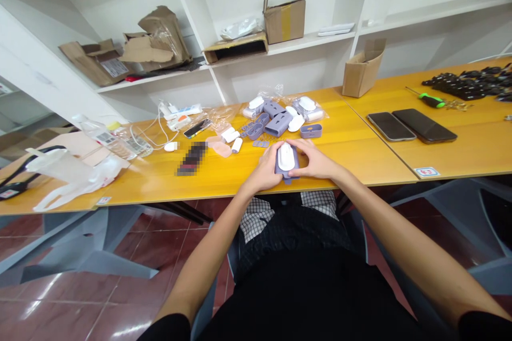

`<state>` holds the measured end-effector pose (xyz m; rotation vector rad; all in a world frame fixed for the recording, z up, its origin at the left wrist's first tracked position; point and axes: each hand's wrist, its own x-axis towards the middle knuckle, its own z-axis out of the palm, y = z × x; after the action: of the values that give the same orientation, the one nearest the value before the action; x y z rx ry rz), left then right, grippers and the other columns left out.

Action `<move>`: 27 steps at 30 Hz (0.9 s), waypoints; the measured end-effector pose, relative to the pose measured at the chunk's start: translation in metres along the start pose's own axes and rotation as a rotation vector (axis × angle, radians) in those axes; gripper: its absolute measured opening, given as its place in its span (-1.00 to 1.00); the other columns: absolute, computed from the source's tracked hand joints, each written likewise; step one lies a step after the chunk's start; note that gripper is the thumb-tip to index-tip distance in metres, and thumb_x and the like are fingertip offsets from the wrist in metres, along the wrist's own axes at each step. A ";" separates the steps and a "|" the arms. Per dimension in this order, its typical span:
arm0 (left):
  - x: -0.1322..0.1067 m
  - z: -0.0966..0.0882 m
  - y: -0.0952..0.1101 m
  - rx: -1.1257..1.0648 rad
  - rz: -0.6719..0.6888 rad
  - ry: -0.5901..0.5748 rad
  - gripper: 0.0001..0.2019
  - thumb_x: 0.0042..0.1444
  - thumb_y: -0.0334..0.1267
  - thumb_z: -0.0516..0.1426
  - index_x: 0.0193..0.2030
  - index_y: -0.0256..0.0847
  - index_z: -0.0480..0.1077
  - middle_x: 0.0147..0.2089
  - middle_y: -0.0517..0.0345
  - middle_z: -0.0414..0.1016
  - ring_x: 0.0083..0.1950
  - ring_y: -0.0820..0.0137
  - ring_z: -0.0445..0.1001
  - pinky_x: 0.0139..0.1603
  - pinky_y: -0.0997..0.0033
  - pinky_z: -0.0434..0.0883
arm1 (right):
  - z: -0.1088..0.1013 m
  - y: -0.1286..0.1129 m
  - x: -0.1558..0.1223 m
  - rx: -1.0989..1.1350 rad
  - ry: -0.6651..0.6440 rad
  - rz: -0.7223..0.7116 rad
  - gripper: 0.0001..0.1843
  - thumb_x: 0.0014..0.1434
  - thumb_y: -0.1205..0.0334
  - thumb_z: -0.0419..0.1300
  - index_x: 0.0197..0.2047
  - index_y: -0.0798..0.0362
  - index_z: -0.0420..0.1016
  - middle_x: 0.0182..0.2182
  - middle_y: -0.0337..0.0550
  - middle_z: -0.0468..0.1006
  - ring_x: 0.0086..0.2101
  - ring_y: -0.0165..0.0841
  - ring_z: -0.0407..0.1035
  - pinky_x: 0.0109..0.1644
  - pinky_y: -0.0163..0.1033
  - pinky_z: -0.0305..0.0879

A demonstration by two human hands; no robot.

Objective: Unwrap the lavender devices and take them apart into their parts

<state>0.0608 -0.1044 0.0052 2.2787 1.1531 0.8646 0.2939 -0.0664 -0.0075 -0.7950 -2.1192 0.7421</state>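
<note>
Fingers (302, 149): both sets curled, gripping one piece from either side, neither released nor tightly clenched.
Left hand (264, 173): wrapped around the piece's left flank, fingers curving over its top.
Right hand (315, 164): cupped against the piece's right flank, fingers reaching in across its upper part.
Held piece: a lilac plastic shell (294, 175) with a white oval insert (286, 156) sitting in its upper face.
Long axis: runs front to back, one end toward the person's torso, the other toward the shelves, roughly square to the table edge.
Place: between the hands, over the front part of a yellow wood-grain table (360, 162); contact with the top is hidden.
Just beyond: a heap of lilac plastic parts (278, 123) and white oval pieces (296, 123) among clear plastic bags (310, 109).
Left along the table: a pixelated dark rectangle (192, 159), a phone (197, 128), white cables (158, 136), a plastic bottle (104, 138).
Adjoining table: two smartphones (412, 126), a green-handled screwdriver (432, 100), rows of small black parts (468, 85).
</note>
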 end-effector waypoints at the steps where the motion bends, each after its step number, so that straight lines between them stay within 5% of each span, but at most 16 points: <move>1: 0.001 0.002 0.000 0.003 -0.005 0.010 -0.07 0.02 -0.34 0.27 0.54 -0.12 0.02 0.55 -0.24 0.15 0.55 -0.15 0.18 0.55 -0.33 0.17 | 0.001 0.001 0.000 -0.020 0.003 -0.004 0.15 -0.04 -0.27 0.57 0.53 -0.26 0.24 0.37 0.02 0.38 0.34 0.16 0.21 0.42 0.44 0.15; 8: 0.003 0.002 -0.004 0.001 -0.001 0.028 -0.02 -0.12 -0.35 0.32 0.48 -0.14 0.06 0.52 -0.22 0.19 0.53 -0.14 0.20 0.57 -0.28 0.15 | 0.000 0.001 0.005 -0.070 -0.107 -0.053 0.29 -0.28 -0.26 0.66 0.47 -0.18 0.30 0.34 0.08 0.36 0.37 0.22 0.18 0.49 0.41 0.06; 17: 0.003 0.009 -0.005 0.079 0.041 0.052 -0.06 -0.12 -0.44 0.21 0.48 -0.12 0.09 0.49 -0.16 0.24 0.50 -0.11 0.24 0.54 -0.27 0.19 | 0.008 0.001 0.005 -0.101 -0.050 -0.040 0.16 -0.21 0.10 0.60 0.45 -0.07 0.27 0.31 0.10 0.40 0.32 0.25 0.25 0.44 0.41 0.11; 27: 0.003 0.006 0.001 0.096 0.056 0.057 -0.15 -0.16 -0.44 0.21 0.37 -0.10 0.19 0.39 -0.11 0.34 0.41 -0.11 0.32 0.46 -0.22 0.29 | 0.005 -0.006 0.006 -0.142 -0.081 -0.010 0.02 -0.20 0.15 0.56 0.33 -0.02 0.32 0.18 0.10 0.42 0.22 0.23 0.30 0.34 0.35 0.25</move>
<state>0.0664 -0.1033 0.0025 2.3890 1.1839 0.9191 0.2848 -0.0670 -0.0030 -0.8414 -2.2668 0.6340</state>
